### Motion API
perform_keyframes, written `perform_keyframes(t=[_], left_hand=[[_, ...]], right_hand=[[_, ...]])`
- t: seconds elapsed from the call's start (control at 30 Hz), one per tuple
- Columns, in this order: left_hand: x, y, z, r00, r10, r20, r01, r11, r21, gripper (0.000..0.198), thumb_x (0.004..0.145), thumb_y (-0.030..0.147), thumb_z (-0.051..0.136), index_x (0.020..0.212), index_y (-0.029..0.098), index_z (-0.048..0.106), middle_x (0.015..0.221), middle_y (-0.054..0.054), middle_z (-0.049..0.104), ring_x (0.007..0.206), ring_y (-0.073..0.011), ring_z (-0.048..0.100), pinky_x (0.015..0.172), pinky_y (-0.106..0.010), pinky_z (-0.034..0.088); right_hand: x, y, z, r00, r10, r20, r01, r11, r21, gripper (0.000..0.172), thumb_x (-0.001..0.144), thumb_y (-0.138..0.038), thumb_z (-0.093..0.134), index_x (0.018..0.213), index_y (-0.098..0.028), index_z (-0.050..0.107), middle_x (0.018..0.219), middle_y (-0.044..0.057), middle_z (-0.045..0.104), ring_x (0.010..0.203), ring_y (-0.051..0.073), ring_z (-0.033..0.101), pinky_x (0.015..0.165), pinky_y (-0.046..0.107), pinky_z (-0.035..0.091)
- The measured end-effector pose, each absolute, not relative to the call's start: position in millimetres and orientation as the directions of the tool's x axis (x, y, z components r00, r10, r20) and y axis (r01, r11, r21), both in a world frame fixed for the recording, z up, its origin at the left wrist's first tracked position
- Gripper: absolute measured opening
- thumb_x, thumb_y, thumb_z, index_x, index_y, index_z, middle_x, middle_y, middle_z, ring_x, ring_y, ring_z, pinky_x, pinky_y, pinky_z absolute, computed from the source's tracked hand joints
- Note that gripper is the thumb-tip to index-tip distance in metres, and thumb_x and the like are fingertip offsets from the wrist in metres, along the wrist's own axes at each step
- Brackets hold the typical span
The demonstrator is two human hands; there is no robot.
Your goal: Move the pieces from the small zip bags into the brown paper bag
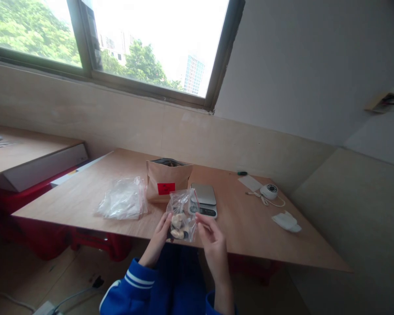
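Observation:
A clear zip bag [183,205] with pale and dark lumpy pieces at its bottom is held up in front of me, at the table's near edge. My left hand [162,232] grips the bag's left side, fingers closed. On the other side, my right hand [210,232] pinches the bag's right edge between thumb and finger. Just behind the bag stands an open brown paper pouch [154,179] with a red label; what lies inside is mostly hidden. A kitchen scale [203,194] sits behind the bag to the right, its display partly covered.
A stack of clear plastic bags [121,201] lies left of the pouch. Farther right are a white dome-shaped device [268,191] with a cable, a crumpled white tissue [286,222], a white card [250,183] and a green-handled tool [242,173]. Red stools [95,242] stand beneath the table.

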State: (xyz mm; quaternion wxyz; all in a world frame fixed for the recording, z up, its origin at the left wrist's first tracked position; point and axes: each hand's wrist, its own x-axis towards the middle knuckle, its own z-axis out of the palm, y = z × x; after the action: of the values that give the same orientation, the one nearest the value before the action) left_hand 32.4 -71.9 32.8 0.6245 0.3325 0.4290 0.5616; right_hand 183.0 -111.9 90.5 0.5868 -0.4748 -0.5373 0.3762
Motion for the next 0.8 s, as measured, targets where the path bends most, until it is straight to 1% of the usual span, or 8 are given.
perform_keyframes(t=[0.1, 0.17, 0.23, 0.33, 0.43, 0.57, 0.67, 0.8], left_hand=[[28.9, -73.0, 36.8, 0.011, 0.989, -0.146, -0.324, 0.142, 0.935, 0.053, 0.072, 0.056, 0.063, 0.112, 0.020, 0.062, 0.110, -0.008, 0.068, 0.104, -0.0253, 0.061, 0.082, -0.031, 0.050], [25.7, -72.9, 38.6, 0.063, 0.995, -0.071, -0.274, 0.086, 0.958, 0.051, 0.071, 0.055, 0.065, 0.106, 0.019, 0.065, 0.109, -0.007, 0.068, 0.105, -0.0257, 0.060, 0.088, -0.032, 0.048], [22.6, -72.6, 39.9, 0.140, 0.990, 0.014, -0.235, 0.020, 0.972, 0.045, 0.071, 0.052, 0.065, 0.100, 0.018, 0.068, 0.105, -0.007, 0.069, 0.103, -0.0252, 0.060, 0.091, -0.033, 0.046], [21.1, -72.7, 41.8, 0.194, 0.979, 0.065, -0.224, -0.021, 0.974, 0.036, 0.074, 0.046, 0.065, 0.098, 0.019, 0.070, 0.101, -0.005, 0.070, 0.100, -0.0242, 0.060, 0.092, -0.032, 0.044], [24.3, -73.4, 43.0, 0.144, 0.989, 0.023, -0.267, 0.017, 0.964, 0.033, 0.073, 0.044, 0.067, 0.094, 0.018, 0.071, 0.099, -0.005, 0.071, 0.100, -0.0248, 0.060, 0.092, -0.031, 0.044], [31.4, -74.2, 42.3, 0.022, 0.993, -0.113, -0.319, 0.114, 0.941, 0.037, 0.066, 0.044, 0.073, 0.092, 0.017, 0.072, 0.102, -0.006, 0.071, 0.109, -0.0274, 0.057, 0.097, -0.033, 0.041], [33.9, -73.8, 39.1, -0.024, 0.982, -0.186, -0.348, 0.166, 0.923, 0.044, 0.064, 0.047, 0.074, 0.096, 0.017, 0.070, 0.107, -0.007, 0.070, 0.114, -0.0291, 0.055, 0.098, -0.035, 0.041], [31.2, -70.0, 27.7, -0.014, 0.968, -0.252, -0.406, 0.225, 0.886, 0.047, 0.069, 0.050, 0.069, 0.103, 0.018, 0.068, 0.113, -0.008, 0.068, 0.116, -0.0301, 0.054, 0.094, -0.037, 0.044]], right_hand=[[175.2, -108.9, 86.3, 0.001, 0.943, 0.334, 0.156, 0.330, -0.931, 0.030, 0.083, -0.030, 0.059, 0.112, -0.024, 0.065, 0.120, 0.007, 0.062, 0.115, 0.023, 0.055, 0.101, 0.036, 0.044], [171.6, -107.3, 82.8, -0.033, 0.945, 0.324, 0.203, 0.324, -0.924, 0.040, 0.079, -0.029, 0.064, 0.119, -0.025, 0.060, 0.125, 0.007, 0.059, 0.119, 0.024, 0.052, 0.103, 0.037, 0.041], [169.7, -107.1, 81.4, -0.062, 0.956, 0.288, 0.230, 0.294, -0.928, 0.049, 0.076, -0.030, 0.068, 0.123, -0.026, 0.057, 0.125, 0.006, 0.060, 0.119, 0.024, 0.053, 0.102, 0.037, 0.042], [168.4, -108.7, 84.8, -0.107, 0.963, 0.247, 0.253, 0.267, -0.930, 0.043, 0.078, -0.031, 0.066, 0.120, -0.026, 0.061, 0.120, 0.006, 0.063, 0.115, 0.024, 0.057, 0.099, 0.037, 0.044], [168.2, -110.0, 89.6, -0.101, 0.967, 0.232, 0.260, 0.251, -0.932, 0.035, 0.078, -0.030, 0.066, 0.112, -0.023, 0.065, 0.114, 0.006, 0.066, 0.108, 0.024, 0.060, 0.097, 0.037, 0.046], [169.9, -109.1, 90.0, -0.013, 0.975, 0.220, 0.240, 0.217, -0.946, 0.034, 0.073, -0.031, 0.070, 0.106, -0.020, 0.068, 0.105, 0.008, 0.069, 0.098, 0.026, 0.064, 0.090, 0.037, 0.050], [172.4, -107.0, 87.3, 0.044, 0.976, 0.212, 0.190, 0.200, -0.961, 0.035, 0.071, -0.031, 0.072, 0.104, -0.019, 0.068, 0.105, 0.009, 0.070, 0.100, 0.027, 0.064, 0.090, 0.039, 0.051], [175.8, -103.9, 83.8, 0.118, 0.974, 0.193, 0.088, 0.183, -0.979, 0.032, 0.074, -0.033, 0.070, 0.103, -0.018, 0.068, 0.111, 0.010, 0.068, 0.104, 0.025, 0.063, 0.095, 0.039, 0.048]])
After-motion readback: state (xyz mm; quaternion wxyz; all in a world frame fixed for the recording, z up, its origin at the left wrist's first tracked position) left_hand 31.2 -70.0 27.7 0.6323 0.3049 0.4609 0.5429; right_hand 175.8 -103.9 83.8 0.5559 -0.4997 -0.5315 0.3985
